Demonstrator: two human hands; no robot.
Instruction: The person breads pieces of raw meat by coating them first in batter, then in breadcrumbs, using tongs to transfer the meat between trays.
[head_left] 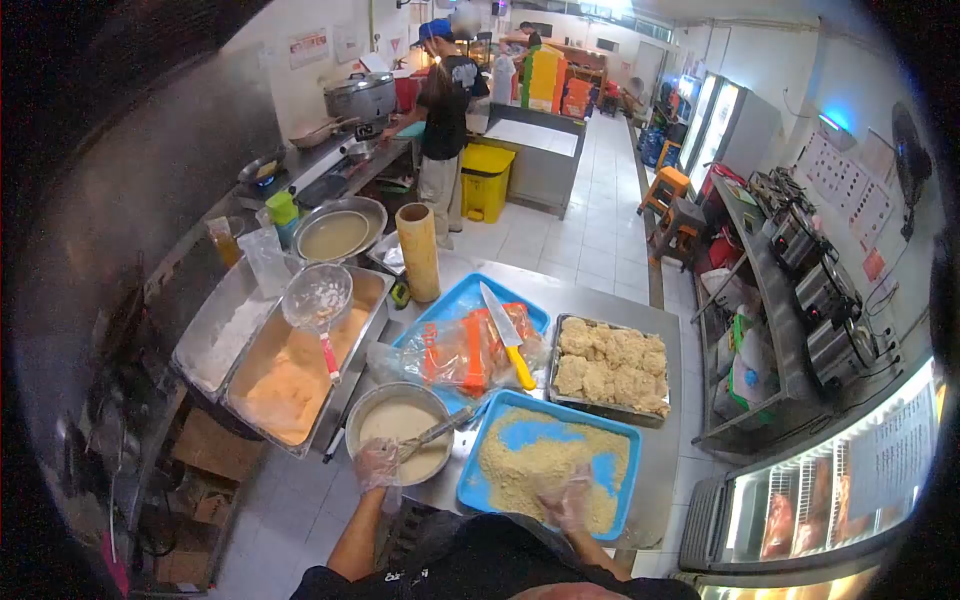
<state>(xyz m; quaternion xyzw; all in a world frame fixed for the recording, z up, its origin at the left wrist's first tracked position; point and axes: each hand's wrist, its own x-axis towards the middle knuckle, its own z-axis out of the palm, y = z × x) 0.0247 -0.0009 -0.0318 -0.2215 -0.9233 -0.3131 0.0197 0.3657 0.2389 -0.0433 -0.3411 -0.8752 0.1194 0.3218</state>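
My left hand (378,464), in a clear plastic glove, is at the near left rim of a metal bowl (352,432) of pale batter (405,420). Its fingers are closed round the end of metal tongs (432,431), which lie slantwise over the bowl toward its right rim. To the right, my right hand (568,499), also gloved, rests in breadcrumbs (515,465) inside a blue tray (632,470). Its fingers look spread, though they blur into the crumbs. Behind this tray stands a metal tray (640,414) of crumb-coated pieces (612,362).
A knife (508,330) lies on plastic packaging (450,345) over another blue tray (540,312). At left, a sieve (318,298) rests on a pan of orange-tinted flour (290,385). A cardboard tube (418,252) stands upright behind. A co-worker (450,110) stands at the far counter.
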